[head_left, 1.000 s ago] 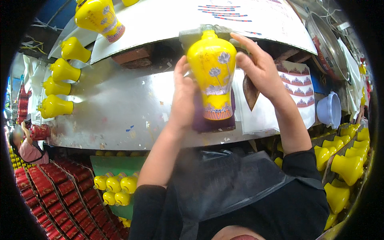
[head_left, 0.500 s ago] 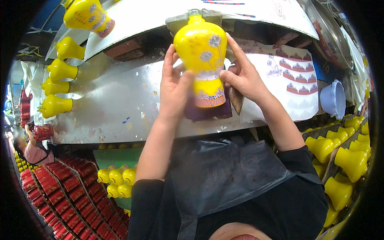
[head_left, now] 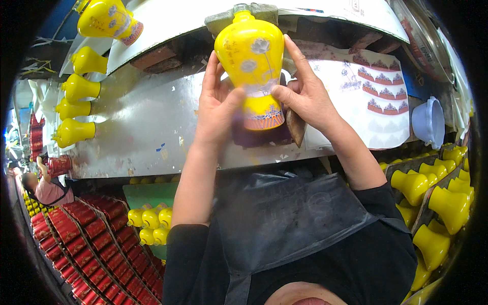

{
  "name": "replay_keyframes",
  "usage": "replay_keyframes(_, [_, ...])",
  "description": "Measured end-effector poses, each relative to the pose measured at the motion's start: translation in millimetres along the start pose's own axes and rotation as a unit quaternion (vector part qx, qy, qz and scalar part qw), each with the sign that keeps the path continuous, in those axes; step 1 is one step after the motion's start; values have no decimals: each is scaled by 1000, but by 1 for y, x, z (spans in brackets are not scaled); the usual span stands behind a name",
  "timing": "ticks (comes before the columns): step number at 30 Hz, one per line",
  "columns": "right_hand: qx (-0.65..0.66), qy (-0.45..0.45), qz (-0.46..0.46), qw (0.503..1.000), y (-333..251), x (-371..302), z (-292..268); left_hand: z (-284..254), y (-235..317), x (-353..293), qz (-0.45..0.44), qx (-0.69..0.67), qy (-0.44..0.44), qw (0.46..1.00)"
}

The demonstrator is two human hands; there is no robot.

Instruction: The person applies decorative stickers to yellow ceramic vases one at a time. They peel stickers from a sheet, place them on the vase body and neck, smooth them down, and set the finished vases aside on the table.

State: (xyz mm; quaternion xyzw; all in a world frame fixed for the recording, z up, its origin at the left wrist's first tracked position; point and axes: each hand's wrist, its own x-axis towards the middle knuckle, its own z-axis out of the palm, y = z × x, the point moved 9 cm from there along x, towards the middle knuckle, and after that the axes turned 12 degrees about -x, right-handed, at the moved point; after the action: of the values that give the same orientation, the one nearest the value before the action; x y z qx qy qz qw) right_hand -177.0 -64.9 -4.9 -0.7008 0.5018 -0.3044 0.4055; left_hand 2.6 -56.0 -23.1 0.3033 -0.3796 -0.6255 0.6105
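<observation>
A glossy yellow bottle with a clear neck lies lengthwise before me, neck pointing away. Its side carries grey-violet lotus flowers, and a patterned band rings its foot. My left hand cups the left side, fingers partly hidden behind it, thumb near the narrow waist. From the right, my right hand grips it, with the thumb pressed on the picture's edge at the waist. The neck is over a folded grey cloth. Below the foot is a dark purple pad; a brown pointed piece sits beside it.
Several plain yellow bottles line the metal table's left end; a decorated one is behind them. Decal sheets and a pale blue bucket are at right. Racks of yellow bottles and red pieces flank me. Another person is far left.
The bottle has turned slightly in my hands, bringing the lotus flowers nearer its middle and more of the small lettering into sight. Both hands keep their hold.
</observation>
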Motion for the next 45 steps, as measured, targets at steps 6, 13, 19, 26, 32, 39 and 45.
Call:
replay_keyframes(6, [25, -22, -19, 999, -3, -1, -3, -1, -1, -4, -24, 10, -11, 1000])
replay_keyframes(13, [60, -1, 28, 998, 1, 4, -2, 9, 5, -5, -1, -2, 15, 1000])
replay_keyframes(19, [33, 23, -10, 999, -2, 4, 4, 18, 6, -4, -14, 33, 25, 999])
replay_keyframes(26, [45, 10, -23, 999, -2, 2, 3, 15, 4, -3, -23, 32, 30, 999])
replay_keyframes(32, [65, -1, -21, 998, 1, 0, 6, 14, 1, -5, -23, 28, 34, 999])
replay_keyframes(39, [22, 7, -21, 999, 3, 9, -1, 22, 30, -5, 194, 231, -11, 953])
replay_keyframes(45, [-18, 16, -2, 1000, 1, 8, 0, 43, 40, -2, 245, 556, -73, 791])
